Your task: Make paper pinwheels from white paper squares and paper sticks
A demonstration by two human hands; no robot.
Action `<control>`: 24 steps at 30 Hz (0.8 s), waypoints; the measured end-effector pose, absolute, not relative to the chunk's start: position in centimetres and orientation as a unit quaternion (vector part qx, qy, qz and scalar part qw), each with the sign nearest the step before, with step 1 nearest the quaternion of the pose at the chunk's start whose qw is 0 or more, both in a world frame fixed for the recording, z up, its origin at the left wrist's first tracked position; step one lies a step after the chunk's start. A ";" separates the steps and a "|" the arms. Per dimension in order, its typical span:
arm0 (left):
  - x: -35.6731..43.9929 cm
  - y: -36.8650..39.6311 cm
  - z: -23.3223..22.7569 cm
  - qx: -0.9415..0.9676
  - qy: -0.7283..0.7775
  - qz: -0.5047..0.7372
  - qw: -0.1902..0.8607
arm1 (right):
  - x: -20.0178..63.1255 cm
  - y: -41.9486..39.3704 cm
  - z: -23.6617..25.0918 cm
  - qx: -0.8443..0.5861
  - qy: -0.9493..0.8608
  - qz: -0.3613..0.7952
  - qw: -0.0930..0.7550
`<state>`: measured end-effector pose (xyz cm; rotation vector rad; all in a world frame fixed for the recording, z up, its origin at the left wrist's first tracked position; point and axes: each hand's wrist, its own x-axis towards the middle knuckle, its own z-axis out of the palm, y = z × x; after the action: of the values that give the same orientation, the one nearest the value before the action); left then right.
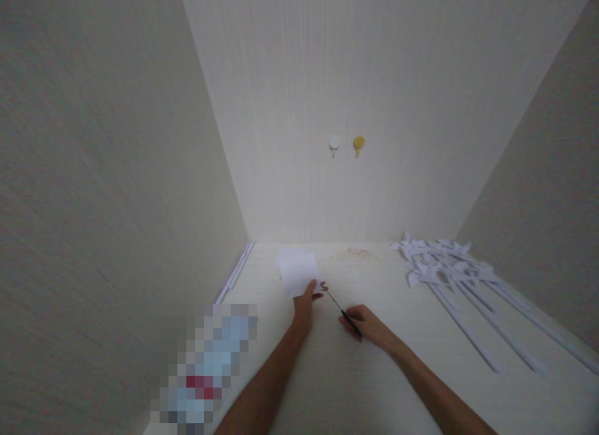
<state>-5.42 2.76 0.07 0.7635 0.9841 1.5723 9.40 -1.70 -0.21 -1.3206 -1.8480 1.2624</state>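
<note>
— White paper, is that what the left hand (pixel 306 301) has?

— Yes — a small white sheet of paper (pixel 298 274), pinched at its near edge between thumb and fingers and lifted a little above the pale wood-grain tabletop (pixel 374 391). It sits toward the back left of the surface, not far from the rear wall.

— And the right hand (pixel 367 322)?

— Closed around the dark handle of a thin tool (pixel 340 309), which looks like a pair of scissors, though it is too small to be sure. Its slim tip points up and left, ending right at the paper's lower right corner beside the left thumb.

— Anything else on the table?

— Well to the right lies a row of white paper pinwheels (pixel 449 266) on long white sticks, heads toward the wall, sticks running toward the near edge. A thin white strip (pixel 236 273) lies along the left wall.

— Any writing or labels?

— None that can be read. At the lower left there is a pixelated patch (pixel 206 366), blue-white with a red band, its contents hidden. On the rear wall hang two small hooks, a white hook (pixel 334 144) and a yellow hook (pixel 358 143), side by side.
</note>
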 end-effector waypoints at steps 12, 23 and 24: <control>-5.4 2.6 0.5 0.301 0.411 0.664 0.547 | 9.5 -1.7 -0.2 -0.481 -0.687 0.472 0.272; -5.4 2.4 0.7 0.296 0.424 0.660 0.545 | 9.5 -1.8 -0.1 -0.479 -0.685 0.477 0.272; -5.4 2.5 0.6 0.294 0.426 0.660 0.544 | 9.5 -1.8 -0.2 -0.479 -0.684 0.478 0.272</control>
<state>-5.41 2.47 0.64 0.6977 1.0114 1.5659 9.50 -1.76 -0.18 -1.2894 -1.8426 1.2871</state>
